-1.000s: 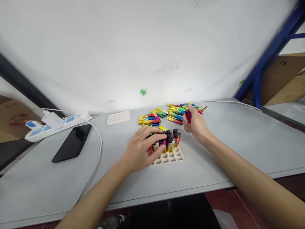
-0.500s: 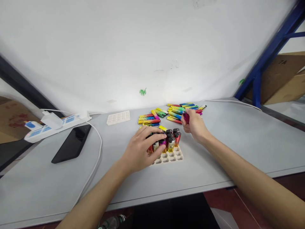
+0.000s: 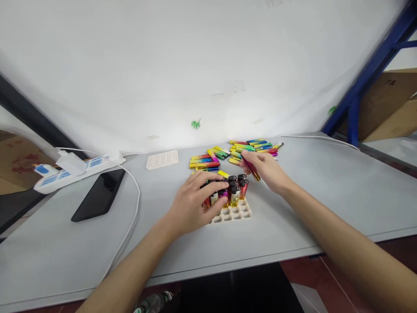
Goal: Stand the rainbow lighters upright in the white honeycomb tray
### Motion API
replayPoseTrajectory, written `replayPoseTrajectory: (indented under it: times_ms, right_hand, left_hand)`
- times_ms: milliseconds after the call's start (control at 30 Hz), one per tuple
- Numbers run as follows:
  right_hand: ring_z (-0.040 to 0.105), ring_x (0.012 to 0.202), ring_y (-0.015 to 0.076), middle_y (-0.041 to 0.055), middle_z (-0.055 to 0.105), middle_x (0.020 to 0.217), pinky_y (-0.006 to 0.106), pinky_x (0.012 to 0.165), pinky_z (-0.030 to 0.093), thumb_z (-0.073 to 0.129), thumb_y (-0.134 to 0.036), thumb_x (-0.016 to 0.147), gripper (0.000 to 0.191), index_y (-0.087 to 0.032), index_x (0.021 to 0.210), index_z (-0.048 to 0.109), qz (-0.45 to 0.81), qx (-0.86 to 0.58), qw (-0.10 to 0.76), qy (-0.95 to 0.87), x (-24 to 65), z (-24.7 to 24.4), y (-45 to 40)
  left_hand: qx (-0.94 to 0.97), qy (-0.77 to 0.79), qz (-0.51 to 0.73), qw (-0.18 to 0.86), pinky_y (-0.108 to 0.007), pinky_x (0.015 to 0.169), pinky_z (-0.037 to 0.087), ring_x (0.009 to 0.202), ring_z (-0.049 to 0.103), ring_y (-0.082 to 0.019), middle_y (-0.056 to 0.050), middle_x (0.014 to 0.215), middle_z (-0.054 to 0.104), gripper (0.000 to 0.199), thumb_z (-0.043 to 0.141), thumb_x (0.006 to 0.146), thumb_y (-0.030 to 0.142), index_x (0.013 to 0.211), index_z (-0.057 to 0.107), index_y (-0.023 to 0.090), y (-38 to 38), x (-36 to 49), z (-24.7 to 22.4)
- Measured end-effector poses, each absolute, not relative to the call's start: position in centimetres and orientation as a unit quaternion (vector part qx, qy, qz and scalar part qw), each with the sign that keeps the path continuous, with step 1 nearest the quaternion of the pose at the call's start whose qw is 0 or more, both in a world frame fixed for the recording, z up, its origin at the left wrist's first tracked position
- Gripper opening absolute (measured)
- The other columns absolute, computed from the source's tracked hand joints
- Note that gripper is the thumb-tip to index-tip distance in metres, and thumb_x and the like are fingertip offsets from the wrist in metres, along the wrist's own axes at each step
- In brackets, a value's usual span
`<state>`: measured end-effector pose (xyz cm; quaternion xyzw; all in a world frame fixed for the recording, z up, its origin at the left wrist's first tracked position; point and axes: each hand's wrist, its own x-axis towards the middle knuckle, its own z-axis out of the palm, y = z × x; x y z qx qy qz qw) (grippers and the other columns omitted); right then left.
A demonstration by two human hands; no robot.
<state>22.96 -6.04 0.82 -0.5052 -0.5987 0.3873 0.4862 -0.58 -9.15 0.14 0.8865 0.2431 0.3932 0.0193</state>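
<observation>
My right hand [image 3: 265, 168] pinches a shiny red lighter [image 3: 251, 167], slanting in the air above the table, right of the tray. With fingers spread and curved, my left hand [image 3: 195, 202] rests over the left side of the upright lighters [image 3: 235, 195] and hides part of them. These stand with black tops up in a cream tray of holes [image 3: 239, 212]; bare holes show in its front rows. Behind lie loose metallic-coloured lighters in two heaps, one left [image 3: 203, 161] and one right [image 3: 249, 147].
A second cream tray [image 3: 162, 160] lies at the back near the wall. On the left are a black phone [image 3: 98, 194], a white power strip [image 3: 81, 168] with plugs, and a white cable [image 3: 138, 195]. A blue metal frame [image 3: 353, 113] and cardboard boxes [image 3: 386, 104] stand at the right.
My right hand has drawn the red lighter out of the right heap, slightly towards me, and more of it shows. My left hand stays on the lighters in the tray.
</observation>
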Motion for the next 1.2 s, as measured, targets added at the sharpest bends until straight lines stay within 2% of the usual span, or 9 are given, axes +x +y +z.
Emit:
replayPoseTrajectory:
  times_ms: [100,200,333,500,633,900,1200]
  right_hand:
    - [0.031,0.053,0.0094,-0.0038,0.033,0.056,0.026,0.05,0.027,0.063,-0.06,0.082,0.054,-0.019,0.054,0.041,0.361,-0.48,0.504,-0.621,23.7,1.3,-6.2]
    - [0.025,0.052,0.0086,-0.0042,0.029,0.059,0.026,0.047,0.021,0.067,-0.057,0.079,0.051,-0.019,0.056,0.042,0.422,-0.442,0.513,-0.603,24.5,1.4,-6.1]
    - [0.032,0.05,0.0079,-0.0028,0.04,0.058,0.025,0.045,0.023,0.069,-0.055,0.079,0.045,-0.017,0.059,0.054,0.459,-0.409,0.51,-0.602,25.4,1.6,-6.2]
    - [0.041,0.052,0.0092,-0.0018,0.052,0.058,0.024,0.046,0.03,0.075,-0.047,0.075,0.031,-0.017,0.075,0.066,0.45,-0.408,0.41,-0.681,25.2,2.2,-7.2]
    - [0.045,0.055,0.0094,-0.0012,0.058,0.062,0.024,0.05,0.033,0.079,-0.039,0.073,0.027,-0.018,0.074,0.063,0.446,-0.391,0.355,-0.722,24.5,2.6,-7.9]
    - [0.052,0.052,0.0109,0.0007,0.067,0.061,0.025,0.049,0.036,0.081,-0.041,0.068,0.035,-0.019,0.077,0.057,0.434,-0.409,0.3,-0.745,24.5,2.6,-8.1]
    - [0.05,0.057,0.01,-0.002,0.061,0.066,0.025,0.052,0.039,0.083,-0.041,0.067,0.035,-0.02,0.075,0.057,0.4,-0.404,0.312,-0.761,24.7,3.0,-8.4]
  left_hand:
    - [0.887,0.241,0.392,0.018,-0.042,0.091,0.051,0.103,0.06,-0.022,-0.007,0.114,0.066,0.027,0.064,0.086,0.02,0.112,0.065,0.024,-9.2,-0.6,0.1]
    - [0.888,0.241,0.391,0.018,-0.042,0.091,0.051,0.102,0.06,-0.022,-0.007,0.113,0.066,0.026,0.064,0.086,0.019,0.112,0.065,0.023,-9.2,-0.6,0.2]
    - [0.887,0.241,0.393,0.015,-0.041,0.091,0.051,0.102,0.061,-0.022,-0.008,0.113,0.067,0.026,0.064,0.085,0.019,0.111,0.066,0.022,-9.3,-0.5,0.3]
    - [0.887,0.234,0.398,0.01,-0.041,0.091,0.051,0.102,0.061,-0.021,-0.007,0.112,0.067,0.026,0.065,0.085,0.019,0.11,0.066,0.022,-9.2,-0.5,0.3]
    - [0.886,0.243,0.394,0.012,-0.041,0.091,0.051,0.102,0.06,-0.022,-0.007,0.113,0.066,0.026,0.065,0.085,0.019,0.111,0.065,0.023,-9.2,-0.6,0.2]
    - [0.887,0.239,0.394,0.009,-0.041,0.089,0.051,0.101,0.061,-0.022,-0.008,0.112,0.066,0.026,0.065,0.085,0.02,0.111,0.065,0.022,-9.1,-0.5,0.0]
    - [0.887,0.239,0.396,0.008,-0.041,0.09,0.051,0.103,0.06,-0.022,-0.008,0.113,0.066,0.027,0.065,0.085,0.019,0.111,0.065,0.022,-9.0,-0.6,0.0]
